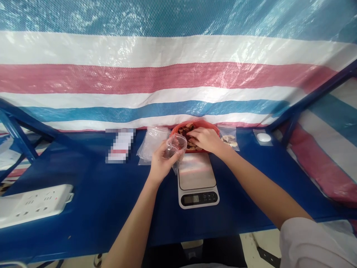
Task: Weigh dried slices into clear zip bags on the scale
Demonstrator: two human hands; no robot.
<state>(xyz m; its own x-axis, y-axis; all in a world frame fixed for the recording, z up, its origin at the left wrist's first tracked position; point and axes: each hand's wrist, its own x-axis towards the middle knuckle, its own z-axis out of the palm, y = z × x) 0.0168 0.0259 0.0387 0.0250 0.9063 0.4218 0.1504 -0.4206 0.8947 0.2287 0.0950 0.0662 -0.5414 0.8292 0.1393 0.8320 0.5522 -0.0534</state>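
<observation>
My left hand [164, 160] is closed on a clear plastic bag [177, 143], whose mouth is held in a round opening. Just behind it lies an open red plastic bag [206, 125] full of dried brown slices [192, 147]. Into this bag reaches my right hand [205, 139], fingers bent and close together, the tips among the slices. Whether a slice is between the fingertips is hidden. In front of the red bag stands a white kitchen scale [198, 176] with a bare metal plate; its display reading is too small to make out.
Flat clear bags [152, 143] lie left of the red bag. A small bag of pale pieces [229, 140] and a white round thing in a bag [263, 137] are to the right. A power strip [39, 203] sits at left, before a blurred-out paper [120, 146]. Striped sheeting [167, 78] hangs behind.
</observation>
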